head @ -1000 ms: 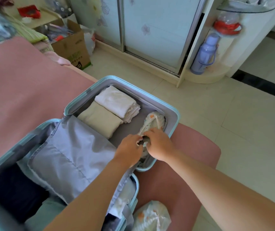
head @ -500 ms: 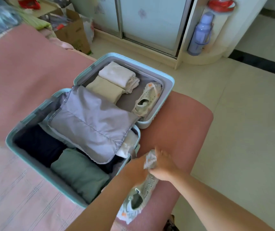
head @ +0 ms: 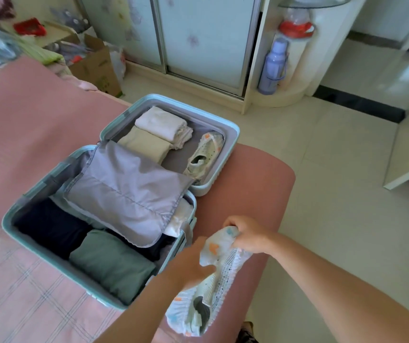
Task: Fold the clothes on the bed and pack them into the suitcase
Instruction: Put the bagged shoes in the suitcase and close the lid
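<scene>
The right hand's (head: pixel 250 235) grip is clenched round the toe end of the second shoe (head: pixel 219 276), fingers curled over the pale patterned fabric. The left hand (head: pixel 191 263) holds the same shoe by its side, lower down. The shoe hangs tilted between them, toe up and heel down, over the bed's (head: pixel 25 134) rounded corner, just beside the near half of the open suitcase (head: pixel 57 264).

A second ago both hands were inside the far half, at the first shoe (head: pixel 205 154). That shoe now lies alone against the far half's right wall. Half a second ago the hands had just reached the second shoe low on the bed's edge. It has since come up, and the right hand has moved to its toe.

In the far half the white folded cloth (head: pixel 161 122) and the beige folded cloth (head: pixel 146 146) lie side by side. The grey divider flap (head: pixel 126 191) drapes over the near half, where a dark garment (head: pixel 50 226) and a green garment (head: pixel 114 266) are packed.
</scene>
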A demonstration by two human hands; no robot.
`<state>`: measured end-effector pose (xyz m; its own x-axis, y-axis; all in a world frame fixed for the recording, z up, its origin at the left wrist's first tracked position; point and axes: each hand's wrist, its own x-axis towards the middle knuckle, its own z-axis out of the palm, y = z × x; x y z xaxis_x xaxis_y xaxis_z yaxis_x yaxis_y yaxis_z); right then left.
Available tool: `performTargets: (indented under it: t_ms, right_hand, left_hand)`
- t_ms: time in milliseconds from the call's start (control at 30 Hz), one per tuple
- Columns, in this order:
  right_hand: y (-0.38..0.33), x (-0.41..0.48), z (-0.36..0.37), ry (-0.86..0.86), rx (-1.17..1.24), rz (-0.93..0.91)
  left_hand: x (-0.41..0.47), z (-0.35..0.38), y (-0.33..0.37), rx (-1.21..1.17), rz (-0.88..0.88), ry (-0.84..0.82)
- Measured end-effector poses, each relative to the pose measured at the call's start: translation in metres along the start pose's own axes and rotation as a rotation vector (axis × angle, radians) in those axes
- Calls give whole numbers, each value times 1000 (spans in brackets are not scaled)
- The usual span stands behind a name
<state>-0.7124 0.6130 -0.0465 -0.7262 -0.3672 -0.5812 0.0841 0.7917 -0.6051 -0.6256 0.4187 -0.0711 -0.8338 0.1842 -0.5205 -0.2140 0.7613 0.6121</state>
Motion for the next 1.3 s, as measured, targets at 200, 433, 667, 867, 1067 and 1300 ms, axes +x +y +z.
performTargets:
  t_ms: [200,433,667,867,1067,1300]
  right_hand:
    - [-57,3,-90,309,350,-56]
    - [-118,77,-114,271,657,-101]
    - [-147,192,-124,317,797,141]
    - [-140,281,-119,264,806,321]
    - [-137,329,-101,377,993,484]
    - [-136,325,-95,326,547,378]
  left_hand:
    - [25,-71,55,-274,9,199]
    - [101,-178,86,-573,-78,379]
    - [190,-252,54,-350,-198,389]
    - [238,-269,19,-425,-294,121]
    - [262,-255,-17,-539,-279,-49]
    - [276,-231,-42,79,-188,17]
